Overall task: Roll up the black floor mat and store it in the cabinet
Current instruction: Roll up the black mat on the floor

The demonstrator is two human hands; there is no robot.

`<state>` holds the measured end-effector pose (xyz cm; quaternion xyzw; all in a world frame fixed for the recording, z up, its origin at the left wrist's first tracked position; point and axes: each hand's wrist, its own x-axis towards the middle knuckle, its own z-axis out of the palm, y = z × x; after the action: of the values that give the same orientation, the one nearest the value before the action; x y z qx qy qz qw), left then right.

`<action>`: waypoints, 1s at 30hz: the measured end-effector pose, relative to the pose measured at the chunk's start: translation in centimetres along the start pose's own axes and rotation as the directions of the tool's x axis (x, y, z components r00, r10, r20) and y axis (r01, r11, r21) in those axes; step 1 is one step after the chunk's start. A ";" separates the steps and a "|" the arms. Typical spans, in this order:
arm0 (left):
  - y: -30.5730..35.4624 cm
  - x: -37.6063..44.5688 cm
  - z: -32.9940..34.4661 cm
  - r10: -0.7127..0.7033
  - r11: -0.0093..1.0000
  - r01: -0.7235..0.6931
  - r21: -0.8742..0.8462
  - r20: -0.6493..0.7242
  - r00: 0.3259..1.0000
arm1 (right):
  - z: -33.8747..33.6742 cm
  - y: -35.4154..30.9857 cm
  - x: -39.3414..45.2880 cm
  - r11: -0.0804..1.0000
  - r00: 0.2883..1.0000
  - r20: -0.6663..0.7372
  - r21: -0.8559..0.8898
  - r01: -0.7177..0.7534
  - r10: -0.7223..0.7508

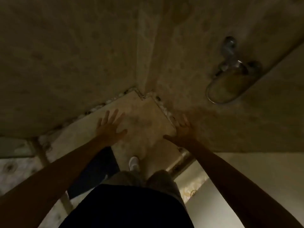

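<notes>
A dark mat lies flat on the floor under my left forearm, partly hidden by my arm and body. My left hand is held out in front of me with fingers spread, holding nothing, above the pale floor tile. My right hand is also stretched forward with fingers apart, empty, near the corner where tile meets wall. No cabinet can be made out in this dim view.
Beige tiled walls meet in a corner ahead. A chrome tap with a soap dish juts from the right wall. My white shoe stands on the tile. A threshold strip runs at the right.
</notes>
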<state>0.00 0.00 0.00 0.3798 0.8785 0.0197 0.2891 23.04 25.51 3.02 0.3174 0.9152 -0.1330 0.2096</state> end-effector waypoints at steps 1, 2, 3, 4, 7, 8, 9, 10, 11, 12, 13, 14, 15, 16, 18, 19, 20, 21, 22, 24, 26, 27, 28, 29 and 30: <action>-0.4 -0.7 0.0 -0.012 1.000 0.013 0.010 -0.027 1.000 | -0.2 -0.5 1.2 0.998 0.998 0.011 -0.003 0.057 -0.057; -1.0 -1.2 0.2 -0.034 0.999 0.034 0.003 -0.066 0.997 | -0.6 -1.2 2.3 0.996 0.995 0.044 -0.017 0.093 -0.092; -1.6 -1.9 0.4 -0.051 0.999 0.051 -0.005 -0.094 0.994 | -0.9 -1.9 3.8 0.991 0.990 0.074 -0.047 0.127 -0.123; -2.1 -2.7 0.7 -0.072 0.997 0.068 -0.036 -0.125 0.989 | -1.3 -2.6 5.1 0.984 0.981 0.109 -0.066 0.167 -0.159; -3.7 -5.1 1.3 -0.228 0.970 0.210 -0.120 -0.171 0.958 | -1.8 -5.9 8.8 0.944 0.949 0.149 -0.141 0.299 -0.278; -4.1 -5.7 1.7 -0.284 0.956 0.264 -0.126 -0.179 0.942 | -1.8 -7.0 9.8 0.924 0.933 0.159 -0.160 0.348 -0.324; -4.4 -6.3 2.1 -0.330 0.942 0.310 -0.128 -0.192 0.924 | -1.9 -8.0 10.8 0.898 0.912 0.166 -0.177 0.402 -0.375; -4.7 -6.9 2.4 -0.368 0.929 0.346 -0.135 -0.208 0.907 | -2.1 -9.1 11.8 0.866 0.886 0.177 -0.199 0.459 -0.429; -4.9 -7.4 2.8 -0.414 0.909 0.390 -0.149 -0.215 0.884 | -2.3 -10.2 12.8 0.825 0.853 0.189 -0.221 0.520 -0.487; -5.1 -7.9 3.1 -0.467 0.882 0.438 -0.171 -0.215 0.857 | -2.5 -11.4 13.8 0.778 0.815 0.205 -0.243 0.579 -0.543; -5.1 -8.4 3.5 -0.532 0.845 0.498 -0.196 -0.200 0.823 | -2.6 -12.6 14.7 0.729 0.773 0.224 -0.257 0.635 -0.594; -4.8 -8.9 3.9 -0.595 0.800 0.555 -0.228 -0.183 0.782 | -2.7 -13.7 15.5 0.677 0.728 0.248 -0.266 0.686 -0.640; -4.2 -9.4 4.5 -0.653 0.750 0.604 -0.268 -0.160 0.740 | -2.8 -14.8 16.2 0.622 0.679 0.283 -0.273 0.734 -0.677; -3.5 -9.9 5.3 -0.701 0.701 0.640 -0.315 -0.142 0.699 | -2.7 -15.8 16.7 0.566 0.632 0.323 -0.281 0.775 -0.705; -1.9 -10.8 6.9 -0.771 0.616 0.681 -0.397 -0.126 0.624 | -2.4 -17.9 17.6 0.465 0.547 0.370 -0.292 0.836 -0.751; -1.1 -11.3 7.6 -0.799 0.577 0.699 -0.422 -0.115 0.590 | -2.2 -19.0 17.9 0.418 0.509 0.389 -0.297 0.858 -0.768; -0.2 -11.7 8.5 -0.827 0.534 0.721 -0.441 -0.098 0.553 | -2.0 -20.1 18.2 0.372 0.466 0.410 -0.291 0.881 -0.784; 0.8 -12.1 9.3 -0.855 0.486 0.747 -0.453 -0.071 0.513 | -1.7 -21.1 18.4 0.320 0.421 0.437 -0.287 0.903 -0.795; 1.9 -12.4 10.3 -0.884 0.430 0.773 -0.466 -0.042 0.466 | -1.3 -21.8 18.4 0.269 0.378 0.467 -0.284 0.920 -0.799; 4.0 -12.9 12.0 -0.930 0.309 0.798 -0.517 0.010 0.367 | -0.4 -22.8 18.2 0.171 0.310 0.533 -0.294 0.940 -0.787; 6.0 -13.4 13.2 -0.957 0.204 0.783 -0.587 0.049 0.286 | 0.4 -23.6 17.9 0.076 0.255 0.609 -0.303 0.950 -0.751; 6.8 -13.7 13.7 -0.966 0.165 0.776 -0.609 0.060 0.253 | 0.8 -23.9 17.5 0.033 0.229 0.639 -0.303 0.952 -0.734; 7.5 -14.0 14.3 -0.973 0.134 0.775 -0.618 0.067 0.222 | 1.3 -24.3 17.1 -0.006 0.205 0.667 -0.299 0.954 -0.716; 8.1 -14.3 14.8 -0.978 0.110 0.777 -0.619 0.074 0.197 | 1.8 -24.7 16.7 -0.041 0.181 0.692 -0.291 0.956 -0.699; 8.5 -14.7 15.4 -0.980 0.089 0.780 -0.619 0.085 0.179 | 2.4 -25.4 16.1 -0.074 0.155 0.715 -0.277 0.958 -0.681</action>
<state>21.63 -6.75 -3.46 -0.3523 0.9088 0.1488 0.1668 -3.85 13.71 -3.88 -0.4677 0.8119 0.0751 0.3411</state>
